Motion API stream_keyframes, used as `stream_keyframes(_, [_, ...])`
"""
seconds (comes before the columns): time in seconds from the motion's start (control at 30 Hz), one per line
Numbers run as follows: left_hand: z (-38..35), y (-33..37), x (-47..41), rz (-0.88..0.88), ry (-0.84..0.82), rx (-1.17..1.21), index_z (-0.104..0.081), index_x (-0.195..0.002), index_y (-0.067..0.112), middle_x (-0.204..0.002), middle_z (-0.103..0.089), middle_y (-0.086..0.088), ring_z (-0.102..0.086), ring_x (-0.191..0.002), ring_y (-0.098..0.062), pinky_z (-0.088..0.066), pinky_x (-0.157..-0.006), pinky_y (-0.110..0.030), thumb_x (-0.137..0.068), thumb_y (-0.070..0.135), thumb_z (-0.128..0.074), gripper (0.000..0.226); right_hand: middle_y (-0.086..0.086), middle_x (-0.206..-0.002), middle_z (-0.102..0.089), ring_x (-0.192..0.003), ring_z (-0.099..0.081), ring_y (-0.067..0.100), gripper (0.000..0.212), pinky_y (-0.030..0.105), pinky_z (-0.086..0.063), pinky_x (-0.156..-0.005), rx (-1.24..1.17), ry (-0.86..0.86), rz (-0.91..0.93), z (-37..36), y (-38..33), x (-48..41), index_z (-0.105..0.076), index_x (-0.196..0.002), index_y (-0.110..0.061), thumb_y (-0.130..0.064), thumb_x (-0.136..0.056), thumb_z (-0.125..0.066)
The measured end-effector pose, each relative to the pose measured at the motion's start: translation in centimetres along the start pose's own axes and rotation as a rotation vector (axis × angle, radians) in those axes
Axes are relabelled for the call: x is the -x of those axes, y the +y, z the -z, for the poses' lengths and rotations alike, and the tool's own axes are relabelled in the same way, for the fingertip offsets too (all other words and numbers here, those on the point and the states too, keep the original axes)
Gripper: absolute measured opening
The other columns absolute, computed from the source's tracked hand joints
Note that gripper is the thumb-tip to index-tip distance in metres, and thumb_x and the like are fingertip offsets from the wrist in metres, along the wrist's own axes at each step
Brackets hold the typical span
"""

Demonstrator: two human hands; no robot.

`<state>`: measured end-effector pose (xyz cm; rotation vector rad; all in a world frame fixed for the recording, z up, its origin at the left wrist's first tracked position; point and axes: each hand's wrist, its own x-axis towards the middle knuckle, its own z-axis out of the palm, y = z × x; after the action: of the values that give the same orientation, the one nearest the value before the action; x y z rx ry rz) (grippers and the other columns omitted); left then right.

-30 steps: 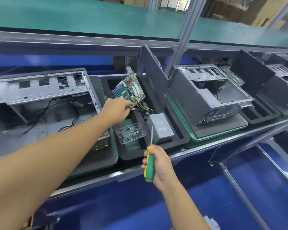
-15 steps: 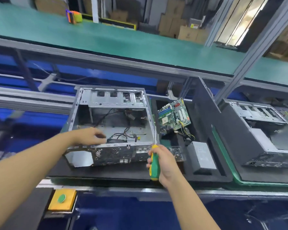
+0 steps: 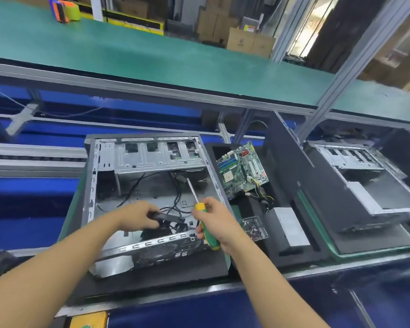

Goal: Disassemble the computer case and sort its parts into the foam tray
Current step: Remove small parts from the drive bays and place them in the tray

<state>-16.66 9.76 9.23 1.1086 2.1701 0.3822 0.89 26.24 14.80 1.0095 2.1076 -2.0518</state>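
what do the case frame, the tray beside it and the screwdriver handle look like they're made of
Computer case: bare sheet metal, probably steel, dull grey with stamped slots and glints. Foam tray: matte black foam, with cut pockets. Screwdriver handle: green and yellow, glossy, likely plastic or rubber.

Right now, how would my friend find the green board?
Start at the open computer case in the middle. A black foam tray sits on its right, and the motherboard leans at the tray's far end. It's the tray's only green part.
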Motion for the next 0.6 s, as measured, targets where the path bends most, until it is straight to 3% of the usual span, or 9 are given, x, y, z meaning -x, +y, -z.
stream_keyframes(0.07, [2.2,0.4,0.1,-0.063,0.036,0.021,-0.062,-0.078,0.03,-0.071,-0.059,0.011,-0.051,-0.061,-0.003,-0.038,-0.059,-0.024,-0.088,0.032,-0.067,0.011,0.008,-0.095,-0.059,-0.053,-0.054,0.013,0.021,0.029,-0.05,-0.05,0.011,0.016,0.028,-0.4,0.3,-0.4,-0.058,-0.11,-0.019,-0.009,-0.093,-0.063])
stream_keyframes(0.23, [7.6,3.1,0.6,-0.202,0.145,0.095,-0.068,-0.096,0.037,-0.087,-0.069,0.017,-0.062,-0.078,0.002,-0.047,-0.068,-0.024,-0.091,0.04,-0.067,0.006,0.006,-0.092,-0.064,-0.054,-0.055,0.014,0.033,0.029,-0.05,-0.05,0.002,0.051,0.16,-0.9,-0.7,-1.2,-0.061,-0.108,-0.036,-0.014,-0.086,-0.073])
stream_keyframes(0.37, [10.0,6.3,1.0,-0.324,0.254,0.193,-0.066,-0.101,0.035,-0.092,-0.069,0.014,-0.064,-0.084,0.002,-0.052,-0.072,-0.023,-0.095,0.04,-0.062,0.009,0.005,-0.098,-0.067,-0.054,-0.056,0.011,0.03,0.027,-0.05,-0.051,-0.014,0.14,0.319,1.4,-3.3,-1.8,-0.066,-0.106,-0.031,-0.015,-0.084,-0.077])
stream_keyframes(0.43, [10.7,8.3,0.8,-0.398,0.299,0.243,-0.066,-0.103,0.033,-0.094,-0.069,0.013,-0.065,-0.089,-0.003,-0.053,-0.076,-0.024,-0.096,0.039,-0.061,0.01,0.003,-0.086,-0.067,-0.052,-0.054,0.012,0.025,0.028,-0.049,-0.049,-0.063,0.126,0.363,3.3,-4.4,-2.0,-0.067,-0.103,-0.028,-0.016,-0.083,-0.078])
stream_keyframes(0.5, [10.9,10.5,0.1,-0.467,0.349,0.3,-0.066,-0.102,0.032,-0.092,-0.069,0.015,-0.065,-0.088,-0.001,-0.049,-0.075,-0.016,-0.096,0.036,-0.062,0.008,0.001,-0.071,-0.062,-0.049,-0.051,0.013,0.02,0.028,-0.048,-0.046,-0.127,0.099,0.383,5.2,-5.2,-2.3,-0.067,-0.095,-0.027,-0.018,-0.082,-0.079])
stream_keyframes(0.6, [10.3,13.3,-2.0,-0.502,0.401,0.331,-0.065,-0.102,0.032,-0.092,-0.069,0.012,-0.064,-0.088,-0.004,-0.048,-0.076,-0.018,-0.096,0.032,-0.064,0.006,-0.001,-0.07,-0.061,-0.048,-0.05,0.011,0.019,0.026,-0.048,-0.044,-0.226,0.096,0.397,8.2,-5.8,-3.1,-0.068,-0.089,-0.031,-0.018,-0.08,-0.078])
